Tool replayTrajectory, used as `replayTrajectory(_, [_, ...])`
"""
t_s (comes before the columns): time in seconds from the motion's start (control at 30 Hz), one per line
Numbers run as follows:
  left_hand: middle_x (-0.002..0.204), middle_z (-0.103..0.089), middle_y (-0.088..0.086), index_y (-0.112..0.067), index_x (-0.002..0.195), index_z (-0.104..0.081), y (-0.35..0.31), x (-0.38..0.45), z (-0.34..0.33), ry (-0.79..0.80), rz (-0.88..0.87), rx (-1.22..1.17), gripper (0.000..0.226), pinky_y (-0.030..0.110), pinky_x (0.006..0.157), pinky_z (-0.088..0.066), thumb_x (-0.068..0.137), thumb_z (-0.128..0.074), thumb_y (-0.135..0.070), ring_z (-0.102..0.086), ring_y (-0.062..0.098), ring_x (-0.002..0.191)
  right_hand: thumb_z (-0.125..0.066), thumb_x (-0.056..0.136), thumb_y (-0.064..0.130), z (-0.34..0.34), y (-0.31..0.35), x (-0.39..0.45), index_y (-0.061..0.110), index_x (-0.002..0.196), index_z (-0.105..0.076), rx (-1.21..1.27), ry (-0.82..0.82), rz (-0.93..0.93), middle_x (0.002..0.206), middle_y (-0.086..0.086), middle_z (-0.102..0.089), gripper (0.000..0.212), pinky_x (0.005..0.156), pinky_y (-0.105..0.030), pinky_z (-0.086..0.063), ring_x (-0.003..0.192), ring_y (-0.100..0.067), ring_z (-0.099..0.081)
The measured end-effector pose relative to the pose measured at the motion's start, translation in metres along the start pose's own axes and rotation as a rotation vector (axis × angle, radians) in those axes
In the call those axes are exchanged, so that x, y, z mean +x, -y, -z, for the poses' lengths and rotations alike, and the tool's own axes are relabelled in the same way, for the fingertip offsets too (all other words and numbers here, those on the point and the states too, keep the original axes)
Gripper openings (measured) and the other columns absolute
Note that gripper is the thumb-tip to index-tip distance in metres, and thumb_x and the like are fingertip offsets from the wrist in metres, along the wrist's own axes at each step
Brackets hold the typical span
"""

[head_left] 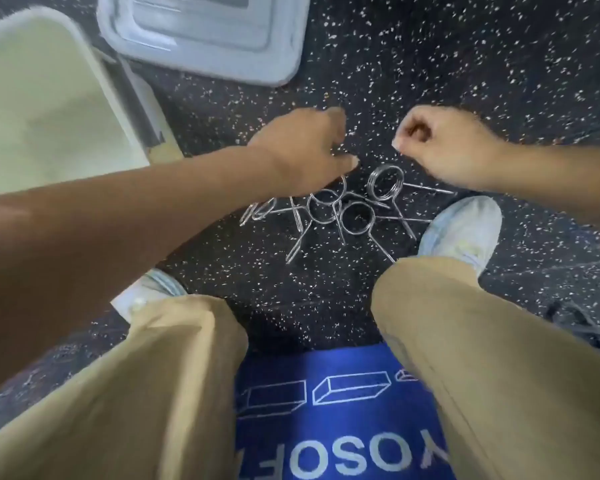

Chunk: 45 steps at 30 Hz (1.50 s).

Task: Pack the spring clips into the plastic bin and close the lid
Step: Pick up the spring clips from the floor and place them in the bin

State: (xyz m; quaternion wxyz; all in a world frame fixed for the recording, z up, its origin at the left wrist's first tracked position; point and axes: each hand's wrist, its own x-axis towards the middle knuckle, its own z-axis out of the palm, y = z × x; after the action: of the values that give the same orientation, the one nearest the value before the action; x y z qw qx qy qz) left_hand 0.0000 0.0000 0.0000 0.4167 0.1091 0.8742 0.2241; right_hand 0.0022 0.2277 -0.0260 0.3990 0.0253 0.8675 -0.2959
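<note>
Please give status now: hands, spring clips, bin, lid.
Left hand low on spring clips, grip unclear. Right hand curled, apparently empty. Clips piled on floor. Bin open, lid lying off. Nothing in the way.

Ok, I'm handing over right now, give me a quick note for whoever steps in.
Left hand: reaching down onto the pile of spring clips; its fingers hide whether it grips one.
Right hand: curled loosely above the pile's right side, nothing visibly held.
Clips: all that are in view lie tangled on the speckled floor between the two shoes.
Plastic bin: open, far left, looks empty in the part visible.
Lid: off, lying on the floor beyond the bin.
Done: nothing packed yet, as far as visible.
Left: move every clip into the bin, then fit the lid.
</note>
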Motion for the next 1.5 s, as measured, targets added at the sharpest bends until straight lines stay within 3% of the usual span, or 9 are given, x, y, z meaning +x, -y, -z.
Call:
replayTrajectory(0.1, [0.118, -0.056, 0.007, -0.018, 0.121, -0.057, 0.003, 0.015, -0.021, 0.018, -0.075, 0.187, 0.05, 0.047, 0.086, -0.053, 0.091, -0.055, -0.057, -0.059, 0.03, 0.101, -0.06, 0.096, 0.031, -0.008, -0.009, 0.012, 0.016, 0.104, -0.064, -0.149, -0.035, 0.187, 0.095, 0.003, -0.061, 0.017, 0.06, -0.014, -0.035, 0.067, 0.001, -0.048])
replayTrajectory(0.27, [0.126, -0.05, 0.009, -0.018, 0.123, -0.057, 0.009, 0.026, -0.058, 0.029, -0.21, 0.38, 0.057, 0.049, 0.081, -0.052, 0.088, -0.052, -0.064, -0.05, 0.031, 0.117, -0.051, 0.094, 0.049, -0.023, -0.019, 0.03, 0.024, 0.102, -0.065, -0.328, 0.116, 0.35, 0.087, 0.014, -0.053, 0.029, 0.073, -0.03, -0.035, 0.077, -0.012, -0.052])
replayTrajectory(0.57, [0.118, -0.042, 0.006, -0.018, 0.115, -0.059, 0.013, 0.042, -0.08, 0.073, -0.379, 0.745, 0.051, 0.036, 0.07, -0.036, 0.092, -0.048, -0.062, -0.047, 0.025, 0.108, -0.039, 0.087, 0.07, -0.031, -0.033, 0.038, 0.026, 0.09, -0.059, -0.583, 0.241, 0.432, 0.089, 0.008, -0.059, 0.048, 0.082, -0.046, -0.051, 0.099, -0.02, -0.053])
replayTrajectory(0.83, [0.105, -0.038, 0.005, -0.017, 0.103, -0.06, 0.006, 0.051, -0.063, 0.155, -0.354, 0.82, 0.037, 0.039, 0.076, -0.052, 0.098, -0.029, -0.037, -0.046, 0.022, 0.101, -0.062, 0.085, 0.056, -0.012, -0.031, 0.036, 0.004, 0.067, -0.06, -0.188, 0.382, 0.219, 0.063, -0.017, -0.055, 0.056, 0.056, -0.037, -0.042, 0.055, -0.024, -0.043])
replayTrajectory(0.93, [0.087, -0.027, 0.002, -0.017, 0.101, -0.062, 0.003, 0.046, -0.049, 0.34, -0.383, 0.878, 0.05, 0.039, 0.079, -0.052, 0.093, -0.013, -0.023, -0.041, 0.024, 0.1, -0.065, 0.087, 0.048, -0.005, -0.028, 0.036, 0.015, 0.072, -0.077, 0.007, 0.387, 0.075, 0.061, -0.005, -0.044, 0.039, 0.052, -0.027, -0.036, 0.055, -0.014, -0.038])
replayTrajectory(1.03, [0.091, -0.039, 0.005, -0.025, 0.089, -0.056, 0.003, 0.037, -0.036, 0.353, -0.404, 0.95, 0.026, 0.037, 0.073, -0.052, 0.099, -0.033, -0.018, -0.041, 0.023, 0.095, -0.064, 0.091, 0.036, 0.005, -0.017, 0.037, 0.021, 0.079, -0.084, 0.18, 0.364, 0.03, 0.076, -0.005, -0.075, 0.028, 0.062, -0.015, -0.052, 0.06, -0.005, -0.061])
replayTrajectory(1.1, [0.084, -0.031, 0.004, -0.022, 0.081, -0.045, 0.0, 0.032, -0.026, 0.381, -0.363, 0.923, 0.029, 0.039, 0.075, -0.051, 0.096, -0.022, -0.017, -0.044, 0.026, 0.103, -0.063, 0.093, 0.035, 0.015, -0.006, 0.036, 0.012, 0.082, -0.083, 0.247, 0.356, 0.012, 0.086, -0.009, -0.081, 0.032, 0.074, -0.028, -0.062, 0.067, -0.007, -0.07])
replayTrajectory(1.3, [0.095, -0.037, 0.002, -0.022, 0.089, -0.058, 0.013, -0.004, 0.006, 0.201, -0.425, 0.918, 0.021, 0.043, 0.077, -0.054, 0.101, -0.041, -0.024, -0.037, 0.023, 0.091, -0.058, 0.093, 0.052, 0.034, 0.037, 0.028, -0.006, 0.098, -0.072, 0.248, 0.364, 0.082, 0.075, 0.007, -0.077, 0.06, 0.08, -0.03, -0.061, 0.072, -0.011, -0.069])
replayTrajectory(1.5, [0.071, -0.042, 0.001, -0.014, 0.062, -0.057, 0.031, -0.057, 0.05, -0.139, -0.531, 0.826, 0.025, 0.041, 0.053, -0.052, 0.079, -0.074, -0.02, -0.033, 0.021, 0.08, -0.054, 0.096, 0.05, 0.03, 0.085, 0.003, 0.015, 0.09, -0.074, 0.276, 0.364, 0.155, 0.098, -0.004, -0.076, 0.041, 0.093, -0.048, -0.058, 0.08, -0.014, -0.07])
